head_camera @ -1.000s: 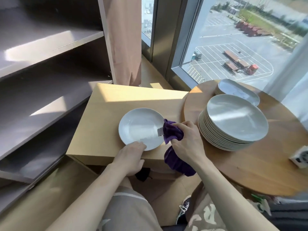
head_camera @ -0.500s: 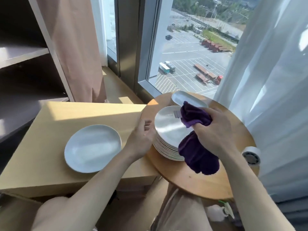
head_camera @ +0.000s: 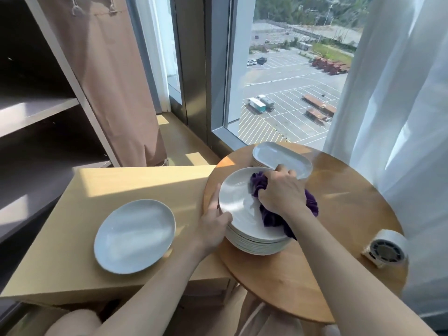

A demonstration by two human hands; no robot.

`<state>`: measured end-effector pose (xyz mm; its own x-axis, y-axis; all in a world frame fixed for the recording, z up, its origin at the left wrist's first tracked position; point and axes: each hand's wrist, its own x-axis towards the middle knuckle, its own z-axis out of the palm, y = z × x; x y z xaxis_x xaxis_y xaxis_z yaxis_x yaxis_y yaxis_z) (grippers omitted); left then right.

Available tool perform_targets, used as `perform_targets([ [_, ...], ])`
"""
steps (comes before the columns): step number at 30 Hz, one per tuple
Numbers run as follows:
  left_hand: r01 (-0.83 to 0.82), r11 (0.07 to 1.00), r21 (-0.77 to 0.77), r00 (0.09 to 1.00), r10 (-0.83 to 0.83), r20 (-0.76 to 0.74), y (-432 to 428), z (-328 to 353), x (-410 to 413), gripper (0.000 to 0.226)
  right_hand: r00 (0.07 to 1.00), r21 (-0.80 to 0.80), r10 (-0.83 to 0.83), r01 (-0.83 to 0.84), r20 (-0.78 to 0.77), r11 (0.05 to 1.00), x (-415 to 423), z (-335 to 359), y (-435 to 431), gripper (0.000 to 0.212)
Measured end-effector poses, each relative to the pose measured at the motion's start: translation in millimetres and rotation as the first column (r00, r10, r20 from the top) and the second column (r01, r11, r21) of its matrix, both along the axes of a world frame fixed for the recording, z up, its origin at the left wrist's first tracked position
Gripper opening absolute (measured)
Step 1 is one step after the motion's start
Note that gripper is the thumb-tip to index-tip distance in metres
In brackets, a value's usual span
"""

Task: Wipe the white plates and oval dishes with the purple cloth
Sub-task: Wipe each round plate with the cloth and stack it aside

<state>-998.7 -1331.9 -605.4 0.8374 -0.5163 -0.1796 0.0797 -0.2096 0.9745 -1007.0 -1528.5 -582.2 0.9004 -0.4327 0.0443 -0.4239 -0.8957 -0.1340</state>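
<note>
Head camera, the only view. Right hand [head_camera: 282, 192] is clenched round the bunched purple cloth [head_camera: 271, 217] and presses it onto the top plate [head_camera: 237, 202] of the stack on the round table [head_camera: 351, 214]. A second ago the cloth was on the single plate [head_camera: 135, 236], which now lies alone on the rectangular table [head_camera: 121, 185]. Judged from this, one plate is done and set aside and the next is just begun. The rest of the stack and the oval dishes [head_camera: 281, 158] are still to wipe. Left hand [head_camera: 214, 221] has moved over to the stack's left rim, thumb on the top plate's lip. Its fingers are motion-blurred, so I cannot tell whether it pinches the rim or only braces it. The stack sits close to the round table's left edge, where that table meets the rectangular one. The oval dishes lie just behind the stack, near the right knuckles, so strokes that way have little room. There is bare wood to the right of the stack, as far as a small white round object [head_camera: 385, 248] near the far edge. The single plate sits near the rectangular table's front edge, with spare surface behind it.
</note>
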Motion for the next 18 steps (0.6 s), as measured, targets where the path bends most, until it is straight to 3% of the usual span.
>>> perform_targets([
  [4,0.001,0.999,0.034,1.0,-0.001,0.008,-3.3,-6.1,-2.7,0.085,0.998,-0.03,0.064,-0.063,0.007,0.998,8.8,-6.9,6.4,0.04],
  [10,0.051,0.997,0.053,0.999,-0.051,-0.012,1.7,-13.9,1.0,0.085,0.932,-0.051,0.36,-0.361,-0.027,0.931,12.5,-5.2,22.7,0.043],
  [14,0.074,0.996,0.04,0.996,-0.072,-0.056,8.0,-9.5,2.5,0.088,0.868,0.071,0.488,-0.484,-0.09,0.872,-0.3,7.9,26.3,0.037],
  [18,0.05,0.999,0.005,0.998,-0.05,-0.05,6.4,-8.6,-2.2,0.089,0.829,0.204,0.528,-0.494,-0.184,0.846,-26.0,25.1,22.1,0.034],
])
